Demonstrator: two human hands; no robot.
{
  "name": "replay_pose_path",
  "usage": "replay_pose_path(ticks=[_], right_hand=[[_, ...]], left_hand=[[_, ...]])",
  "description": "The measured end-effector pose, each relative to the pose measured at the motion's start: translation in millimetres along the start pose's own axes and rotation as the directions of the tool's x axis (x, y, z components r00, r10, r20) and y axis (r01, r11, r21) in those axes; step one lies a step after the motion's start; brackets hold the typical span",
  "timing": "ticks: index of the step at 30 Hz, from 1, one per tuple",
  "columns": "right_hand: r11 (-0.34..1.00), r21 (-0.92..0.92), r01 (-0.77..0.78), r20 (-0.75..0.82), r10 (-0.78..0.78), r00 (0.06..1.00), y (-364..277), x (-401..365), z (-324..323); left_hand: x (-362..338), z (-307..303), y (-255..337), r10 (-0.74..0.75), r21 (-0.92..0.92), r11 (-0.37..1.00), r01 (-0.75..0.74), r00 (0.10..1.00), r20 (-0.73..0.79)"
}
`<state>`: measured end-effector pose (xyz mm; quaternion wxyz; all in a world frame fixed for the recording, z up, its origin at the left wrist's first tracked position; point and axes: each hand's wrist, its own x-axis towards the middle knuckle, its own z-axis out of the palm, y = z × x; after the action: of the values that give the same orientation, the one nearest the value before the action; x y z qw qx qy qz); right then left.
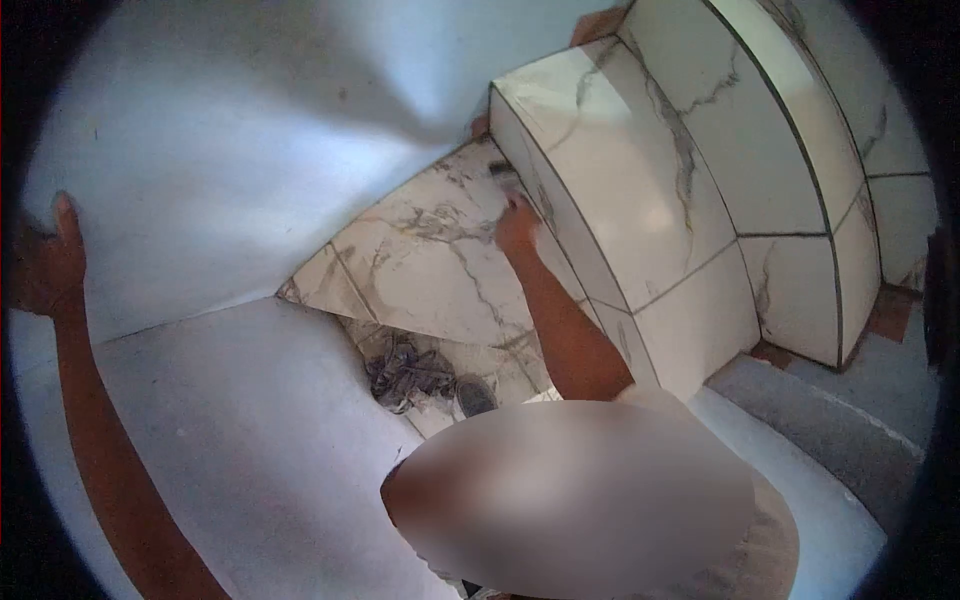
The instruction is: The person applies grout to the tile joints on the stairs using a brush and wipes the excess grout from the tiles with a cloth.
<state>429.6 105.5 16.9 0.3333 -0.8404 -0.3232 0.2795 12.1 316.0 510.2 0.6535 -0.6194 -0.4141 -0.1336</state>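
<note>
My right hand (pixel 517 226) is closed round a small tool (pixel 503 174) at the inner corner of a marble-patterned stair tread (pixel 410 270). The tool has a dark end; blur hides its exact kind. Grey smears mark the tread near it. At the far left, my left hand (pixel 52 262) is against or close to the pale wall (pixel 220 160), thumb stretched up and fingers partly lost in shadow. A crumpled dark rag (pixel 408 374) lies on the lower step, beside a dark rounded thing (pixel 475 396) like a shoe tip.
Tiled steps (pixel 640 190) with grey veins and sharp edges rise to the right. Rough grey steps (pixel 815 400) with bare brick edges stand at the lower right. A blurred patch covers the bottom middle, with tan cloth (pixel 775 530) round it.
</note>
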Motion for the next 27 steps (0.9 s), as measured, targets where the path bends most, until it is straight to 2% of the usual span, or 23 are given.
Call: replay_pose_path(ticks=[1,2,3,4,5,7,9,10,12,13,15,16,17,18,19,20,21,22,23,24,25,26,27], right_hand=[[0.995,0.099,0.014,-0.049,-0.009,0.999,31.3,-24.1,-3.5],[0.768,0.631,-0.112,0.036,0.115,0.993,35.9,-76.7,-41.7],[0.966,0.254,-0.048,0.056,0.035,0.998,118.1,-105.5,-30.2],[0.870,0.431,-0.238,0.167,0.182,0.969,28.4,-159.8,-123.5],[0.868,0.431,-0.245,0.159,0.195,0.968,48.2,-182.2,-126.7],[0.997,0.048,-0.068,0.013,0.067,0.998,94.3,-220.5,-131.1],[0.915,0.363,-0.173,0.116,0.140,0.983,18.3,-187.2,-144.3],[0.968,0.245,-0.043,0.082,0.024,0.996,7.8,-167.2,-126.3],[0.977,0.200,-0.071,-0.039,0.080,0.996,46.7,-91.5,-33.8],[0.977,0.199,-0.081,-0.045,0.091,0.995,54.0,-99.4,-41.5],[0.985,0.071,-0.160,0.005,0.160,0.987,60.7,-140.7,-71.0],[0.982,0.002,-0.187,0.030,0.187,0.982,65.4,-161.8,-89.4],[0.975,-0.070,-0.213,0.057,0.217,0.975,79.4,-185.5,-104.7],[0.833,0.453,-0.317,-0.019,0.365,0.931,149.2,-217.6,-103.3],[0.892,0.288,-0.348,0.014,0.359,0.933,116.9,-254.8,-160.4],[0.659,0.533,-0.530,0.125,0.558,0.820,119.3,-281.1,-180.5],[0.474,0.635,-0.610,0.130,0.713,0.689,123.4,-297.5,-197.1],[0.271,0.723,-0.636,0.156,0.832,0.533,127.4,-308.2,-208.1],[0.276,0.718,-0.639,0.154,0.832,0.533,144.5,-316.1,-203.8],[0.606,0.541,-0.583,0.037,0.676,0.736,174.7,-328.0,-188.9],[0.856,0.306,-0.417,-0.011,0.441,0.897,153.2,-318.1,-194.7],[0.928,0.174,-0.329,0.069,0.322,0.944,132.5,-309.3,-201.7],[0.969,0.009,-0.246,0.073,0.245,0.967,115.6,-292.1,-191.9]], left_hand=[[2.7,-2.2,0.8,0.008,-0.012,1.000,-0.008,1.000,-0.023],[5.6,-4.8,3.1,0.019,-0.023,1.000,-0.020,0.999,-0.046],[7.9,-8.0,6.6,0.032,-0.033,0.999,-0.035,0.997,-0.072],[9.6,-11.7,7.6,0.043,-0.043,0.998,-0.048,0.994,-0.101],[11.1,-15.0,8.5,0.052,-0.048,0.997,-0.059,0.991,-0.124],[19.2,-22.6,15.4,0.069,-0.081,0.993,-0.086,0.980,-0.187],[27.5,-32.2,20.6,0.074,-0.120,0.987,-0.106,0.966,-0.246],[31.0,-38.1,22.9,0.077,-0.134,0.984,-0.118,0.958,-0.277],[33.2,-47.0,26.2,0.077,-0.160,0.978,-0.135,0.943,-0.325],[31.6,-48.5,24.9,0.077,-0.171,0.975,-0.139,0.941,-0.329],[30.6,-45.1,25.6,0.075,-0.165,0.978,-0.130,0.950,-0.302],[39.2,-64.1,37.7,0.073,-0.174,0.976,-0.130,0.950,-0.303],[54.0,-98.5,54.2,-0.129,-0.081,0.987,0.142,0.980,0.151],[61.8,-117.0,63.3,-0.348,0.126,0.933,0.336,0.763,0.544],[55.5,-103.4,56.3,-0.343,0.125,0.935,0.332,0.761,0.550],[39.4,-68.0,37.3,-0.123,-0.067,0.988,0.136,0.978,0.168],[30.2,-48.3,26.5,0.082,-0.159,0.979,-0.130,0.957,-0.277],[29.1,-45.2,24.9,0.086,-0.163,0.978,-0.134,0.959,-0.271],[28.6,-44.5,24.8,0.073,-0.165,0.979,-0.121,0.960,-0.272],[28.1,-41.9,26.8,0.061,-0.172,0.979,-0.112,0.959,-0.276],[24.4,-33.6,27.7,0.058,-0.173,0.979,-0.108,0.960,-0.273],[18.2,-22.2,27.5,-0.030,0.058,0.998,0.029,0.999,0.027],[12.7,-12.5,26.5,-0.175,0.311,0.947,0.079,0.939,0.295]])
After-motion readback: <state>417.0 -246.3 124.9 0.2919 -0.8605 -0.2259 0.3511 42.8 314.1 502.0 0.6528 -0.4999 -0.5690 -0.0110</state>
